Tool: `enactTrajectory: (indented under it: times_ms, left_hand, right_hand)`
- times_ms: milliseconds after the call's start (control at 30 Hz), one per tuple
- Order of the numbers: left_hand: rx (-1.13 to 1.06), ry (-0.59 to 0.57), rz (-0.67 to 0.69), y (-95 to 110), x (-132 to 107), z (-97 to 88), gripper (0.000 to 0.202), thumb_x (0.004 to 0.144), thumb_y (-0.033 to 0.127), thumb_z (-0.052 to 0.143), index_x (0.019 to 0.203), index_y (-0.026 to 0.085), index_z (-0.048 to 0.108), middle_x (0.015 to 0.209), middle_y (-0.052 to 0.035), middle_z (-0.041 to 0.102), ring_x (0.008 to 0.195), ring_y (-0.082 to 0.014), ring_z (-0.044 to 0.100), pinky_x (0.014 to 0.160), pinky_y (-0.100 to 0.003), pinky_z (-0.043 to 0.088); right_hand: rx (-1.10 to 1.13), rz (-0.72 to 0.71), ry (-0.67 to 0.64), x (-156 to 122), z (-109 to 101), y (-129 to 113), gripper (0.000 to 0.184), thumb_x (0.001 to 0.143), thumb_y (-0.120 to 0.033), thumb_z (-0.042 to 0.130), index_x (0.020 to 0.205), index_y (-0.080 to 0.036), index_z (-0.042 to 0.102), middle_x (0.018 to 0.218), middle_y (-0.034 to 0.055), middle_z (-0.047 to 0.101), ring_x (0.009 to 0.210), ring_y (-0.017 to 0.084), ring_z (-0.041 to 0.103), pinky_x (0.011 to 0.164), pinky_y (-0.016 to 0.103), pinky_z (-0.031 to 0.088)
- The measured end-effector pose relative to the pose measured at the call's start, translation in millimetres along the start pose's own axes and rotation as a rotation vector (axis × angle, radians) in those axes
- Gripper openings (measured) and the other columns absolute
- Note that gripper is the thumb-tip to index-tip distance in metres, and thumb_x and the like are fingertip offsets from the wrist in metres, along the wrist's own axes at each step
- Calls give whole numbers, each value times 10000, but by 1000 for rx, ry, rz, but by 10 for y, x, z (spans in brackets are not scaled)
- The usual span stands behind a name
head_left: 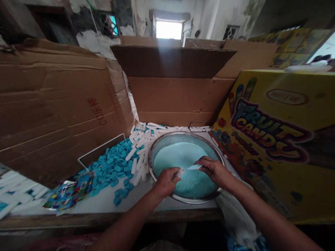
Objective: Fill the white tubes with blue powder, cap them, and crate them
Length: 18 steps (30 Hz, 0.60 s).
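A round metal bowl (157,153) holds light blue powder (180,160). My left hand (165,181) is over the bowl's near left rim, its fingers closed around a small white tube (179,172) that points right. My right hand (215,170) hovers above the powder, pinching a small pale scoop (194,167) whose tip is close to the tube's open end. Both forearms come in from the bottom edge.
Left of the bowl lie a pile of white tubes (140,146) and several blue caps (110,167). Printed packets (70,193) sit at the near left. Cardboard boxes (57,104) wall the left and back; a yellow "Fruit Candy" carton (274,139) stands right. A white cloth (235,212) hangs over the table edge.
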<state>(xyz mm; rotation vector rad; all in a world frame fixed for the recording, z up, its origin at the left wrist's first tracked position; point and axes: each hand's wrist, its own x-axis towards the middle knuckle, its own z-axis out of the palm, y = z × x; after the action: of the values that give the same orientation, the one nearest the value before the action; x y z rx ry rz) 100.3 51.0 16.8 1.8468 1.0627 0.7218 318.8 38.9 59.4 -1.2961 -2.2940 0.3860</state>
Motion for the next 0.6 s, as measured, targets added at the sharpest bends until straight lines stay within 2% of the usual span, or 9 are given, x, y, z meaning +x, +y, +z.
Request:
enactTrajectory:
  times_ms: [200,367,467,600]
  left_hand:
    - [49,-23,24,-20,-22,0,229,713,170,516,897,150,650,806,-26,647,745,-175,546,657,-244,385]
    - [96,-25,40,-28,-34,5,206,723,174,514,875,144,650,757,-25,636,720,-172,542,649,-245,370]
    - [108,-17,28,-41,-39,10,182,726,187,516,842,136,646,715,-21,618,672,-164,529,609,-241,348]
    - [137,-13,12,-28,-44,3,141,727,183,517,788,142,638,645,-3,581,614,-147,499,561,-234,311]
  right_hand:
    - [-101,-38,-41,54,79,-21,296,835,-110,388,988,-188,629,848,66,580,782,162,575,699,270,455]
    - [-375,-88,-73,100,57,-171,425,806,-14,301,1035,-187,615,849,75,551,753,158,542,674,266,448]
    - [-516,-141,-80,133,56,-257,403,787,-13,330,1021,-172,617,871,90,540,784,185,526,692,296,445]
    - [-562,-203,-57,168,76,-284,380,793,-31,350,1034,-176,605,890,91,529,802,194,507,723,316,433]
